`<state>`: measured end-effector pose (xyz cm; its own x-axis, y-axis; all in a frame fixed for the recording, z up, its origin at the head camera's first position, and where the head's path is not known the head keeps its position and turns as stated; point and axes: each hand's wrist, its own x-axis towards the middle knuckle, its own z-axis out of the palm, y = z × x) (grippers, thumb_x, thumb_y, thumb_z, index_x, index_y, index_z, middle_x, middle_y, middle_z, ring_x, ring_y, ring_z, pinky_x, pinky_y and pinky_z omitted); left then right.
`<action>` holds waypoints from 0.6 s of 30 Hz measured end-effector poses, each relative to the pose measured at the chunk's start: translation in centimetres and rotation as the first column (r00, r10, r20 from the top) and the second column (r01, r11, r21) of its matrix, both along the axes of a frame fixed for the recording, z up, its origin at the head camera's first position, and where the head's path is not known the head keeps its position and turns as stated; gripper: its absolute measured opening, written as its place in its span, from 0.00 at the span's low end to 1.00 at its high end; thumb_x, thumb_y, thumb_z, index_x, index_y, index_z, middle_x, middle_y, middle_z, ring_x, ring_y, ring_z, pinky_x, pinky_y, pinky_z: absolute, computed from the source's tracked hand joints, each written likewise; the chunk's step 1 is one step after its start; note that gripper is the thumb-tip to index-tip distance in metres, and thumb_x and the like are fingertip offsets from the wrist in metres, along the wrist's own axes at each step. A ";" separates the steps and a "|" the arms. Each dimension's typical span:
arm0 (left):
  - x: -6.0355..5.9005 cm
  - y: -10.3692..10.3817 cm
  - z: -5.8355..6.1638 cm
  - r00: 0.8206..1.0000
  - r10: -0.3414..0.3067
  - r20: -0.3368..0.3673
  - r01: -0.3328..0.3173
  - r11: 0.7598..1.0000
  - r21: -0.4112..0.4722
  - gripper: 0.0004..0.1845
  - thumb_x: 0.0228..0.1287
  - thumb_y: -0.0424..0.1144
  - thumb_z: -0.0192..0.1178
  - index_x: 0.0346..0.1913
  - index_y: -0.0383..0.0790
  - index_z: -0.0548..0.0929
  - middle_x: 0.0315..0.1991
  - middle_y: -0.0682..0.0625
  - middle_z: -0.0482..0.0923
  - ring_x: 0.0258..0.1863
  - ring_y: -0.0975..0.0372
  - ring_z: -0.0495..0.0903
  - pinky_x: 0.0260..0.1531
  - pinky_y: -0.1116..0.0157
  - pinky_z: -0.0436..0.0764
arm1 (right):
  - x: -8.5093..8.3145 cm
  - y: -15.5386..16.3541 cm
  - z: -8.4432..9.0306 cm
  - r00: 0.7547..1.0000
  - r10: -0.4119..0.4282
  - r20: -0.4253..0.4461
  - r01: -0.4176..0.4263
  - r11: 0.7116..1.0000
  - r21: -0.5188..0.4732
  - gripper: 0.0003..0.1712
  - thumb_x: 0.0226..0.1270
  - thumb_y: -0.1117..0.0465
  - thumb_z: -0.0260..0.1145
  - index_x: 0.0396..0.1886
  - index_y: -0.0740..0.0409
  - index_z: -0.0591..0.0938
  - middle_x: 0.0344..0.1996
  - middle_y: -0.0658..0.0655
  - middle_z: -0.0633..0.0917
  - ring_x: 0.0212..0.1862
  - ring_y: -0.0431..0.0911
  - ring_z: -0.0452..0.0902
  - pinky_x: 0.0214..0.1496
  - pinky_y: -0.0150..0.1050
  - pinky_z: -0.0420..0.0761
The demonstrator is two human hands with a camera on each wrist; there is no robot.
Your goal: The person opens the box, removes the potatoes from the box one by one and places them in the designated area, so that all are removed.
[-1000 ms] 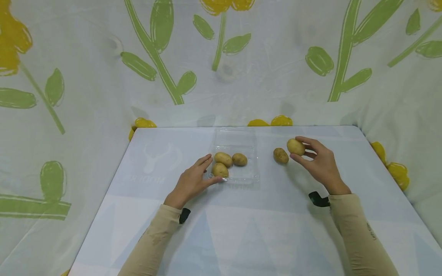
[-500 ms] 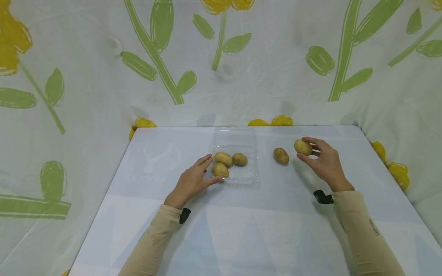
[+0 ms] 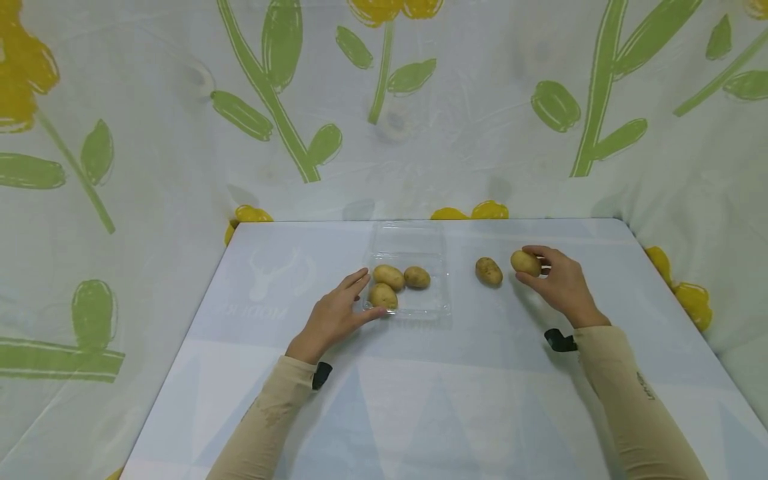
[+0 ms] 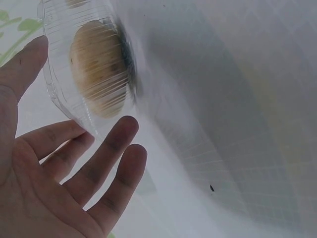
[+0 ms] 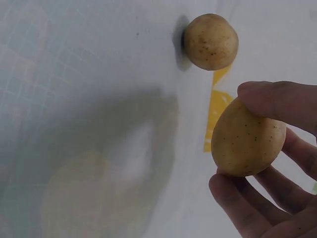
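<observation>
a: head view: the right hand (image 3: 561,285) grasps a potato (image 3: 525,263) between thumb and fingertips near the table's (image 3: 420,393) far right corner; a loose potato (image 3: 489,271) lies just beside it.

b: and the left hand (image 3: 332,315)? fingers straight, released, against the clear tray's (image 3: 429,308) near-left corner; seemingly touching it; three potatoes (image 3: 394,283) inside, mid-table toward the far edge.
</observation>
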<state>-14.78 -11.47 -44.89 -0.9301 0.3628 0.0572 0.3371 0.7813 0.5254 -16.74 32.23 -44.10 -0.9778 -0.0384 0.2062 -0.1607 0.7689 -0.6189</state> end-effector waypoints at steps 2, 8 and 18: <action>0.0 0.1 0.0 1.000 -0.001 0.002 0.001 1.000 0.001 0.47 0.62 0.64 0.66 0.77 0.40 0.66 0.78 0.54 0.59 0.54 0.57 0.83 0.48 0.50 0.82 | 0.0 0.0 0.0 1.000 -0.003 0.027 0.003 1.000 0.000 0.33 0.63 0.63 0.76 0.66 0.63 0.76 0.60 0.70 0.79 0.53 0.65 0.79 0.54 0.60 0.79; 0.0 0.1 -0.2 1.000 -0.002 0.007 0.002 1.000 0.004 0.47 0.63 0.63 0.66 0.77 0.40 0.66 0.78 0.55 0.59 0.54 0.56 0.83 0.49 0.50 0.82 | -0.2 -0.2 -0.3 0.996 -0.007 0.085 0.005 1.000 0.024 0.31 0.65 0.62 0.74 0.66 0.64 0.75 0.60 0.70 0.78 0.53 0.65 0.79 0.54 0.60 0.79; 0.1 0.1 0.0 1.000 0.002 0.002 -0.002 1.000 0.014 0.47 0.62 0.64 0.66 0.77 0.40 0.66 0.78 0.54 0.60 0.57 0.56 0.82 0.52 0.50 0.81 | -0.3 -0.1 -1.0 0.991 0.019 0.136 -0.024 0.999 0.038 0.30 0.67 0.61 0.73 0.65 0.64 0.76 0.59 0.70 0.79 0.55 0.64 0.77 0.52 0.58 0.79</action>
